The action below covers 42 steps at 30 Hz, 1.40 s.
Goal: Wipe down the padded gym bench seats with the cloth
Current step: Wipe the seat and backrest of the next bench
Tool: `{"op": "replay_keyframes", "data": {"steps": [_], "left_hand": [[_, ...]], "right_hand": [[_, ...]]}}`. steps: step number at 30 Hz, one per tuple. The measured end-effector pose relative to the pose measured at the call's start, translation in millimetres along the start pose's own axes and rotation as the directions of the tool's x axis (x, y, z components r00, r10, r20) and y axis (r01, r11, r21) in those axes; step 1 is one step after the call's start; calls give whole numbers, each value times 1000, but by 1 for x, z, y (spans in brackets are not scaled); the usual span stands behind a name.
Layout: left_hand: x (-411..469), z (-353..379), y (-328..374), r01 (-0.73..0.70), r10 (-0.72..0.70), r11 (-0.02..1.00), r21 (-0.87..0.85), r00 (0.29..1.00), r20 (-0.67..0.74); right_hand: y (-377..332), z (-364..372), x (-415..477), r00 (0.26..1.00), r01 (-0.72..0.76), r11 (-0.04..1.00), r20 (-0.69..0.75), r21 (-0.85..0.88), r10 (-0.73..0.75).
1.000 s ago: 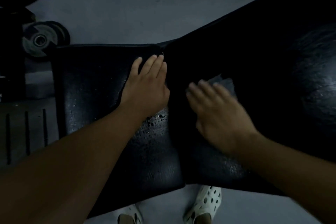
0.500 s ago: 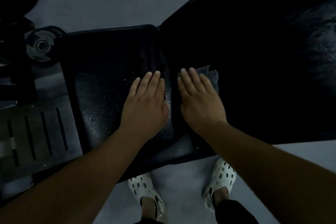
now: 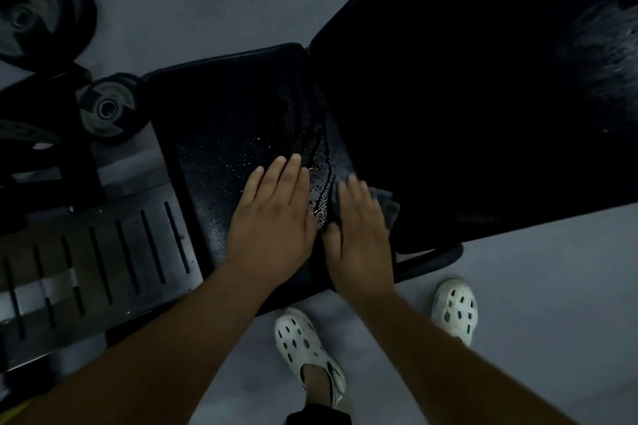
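A: Obs.: which step?
B: Wiping, judged mid-stroke. Right hand lies flat, fingers straight, pressing the grey cloth onto the back pad at its near corner, just beside the seam with the seat pad. Nothing pinched.
A: Left hand?
B: Left hand lies flat on the seat pad by its seam edge, fingers extended, holding nothing. Likely bracing.
A: Surface state?
B: Droplets bead along the seam between the hands. The middle of the seat pad looks speckled too.
A: Next move?
B: Probably carry the cloth across the seam onto the seat pad with firm, even pressure, left hand clear of its path.
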<state>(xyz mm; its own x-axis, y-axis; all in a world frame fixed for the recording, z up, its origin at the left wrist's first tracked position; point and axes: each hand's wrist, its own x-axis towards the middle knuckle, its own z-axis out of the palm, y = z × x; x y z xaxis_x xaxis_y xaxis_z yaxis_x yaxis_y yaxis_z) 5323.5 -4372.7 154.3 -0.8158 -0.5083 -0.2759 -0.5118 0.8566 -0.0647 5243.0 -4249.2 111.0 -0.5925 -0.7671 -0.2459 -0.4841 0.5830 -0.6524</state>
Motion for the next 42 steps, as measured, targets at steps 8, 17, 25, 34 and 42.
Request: {"op": "replay_keyframes", "data": {"steps": [8, 17, 25, 34, 42], "left_hand": [[-10, -3, -15, -61, 61, 998, 16, 998, 6], [2, -13, -48, -56, 56, 997, 44, 998, -18], [4, -15, -72, -77, 77, 997, -3, 997, -24], [5, -17, -88, -108, 108, 994, 1, 993, -44], [-2, -18, -90, -75, 75, 997, -3, 997, -18]], "right_hand": [[-8, 6, 20, 995, -81, 995, -61, -61, 77], [-4, 7, 60, 997, 40, 989, -58, -141, -49], [0, 8, 7, 875, 478, 871, 145, -115, -461], [-44, 23, -23, 867, 483, 871, 184, -85, -463], [-68, 32, 8, 985, 169, 980, 33, -105, -167]]}}
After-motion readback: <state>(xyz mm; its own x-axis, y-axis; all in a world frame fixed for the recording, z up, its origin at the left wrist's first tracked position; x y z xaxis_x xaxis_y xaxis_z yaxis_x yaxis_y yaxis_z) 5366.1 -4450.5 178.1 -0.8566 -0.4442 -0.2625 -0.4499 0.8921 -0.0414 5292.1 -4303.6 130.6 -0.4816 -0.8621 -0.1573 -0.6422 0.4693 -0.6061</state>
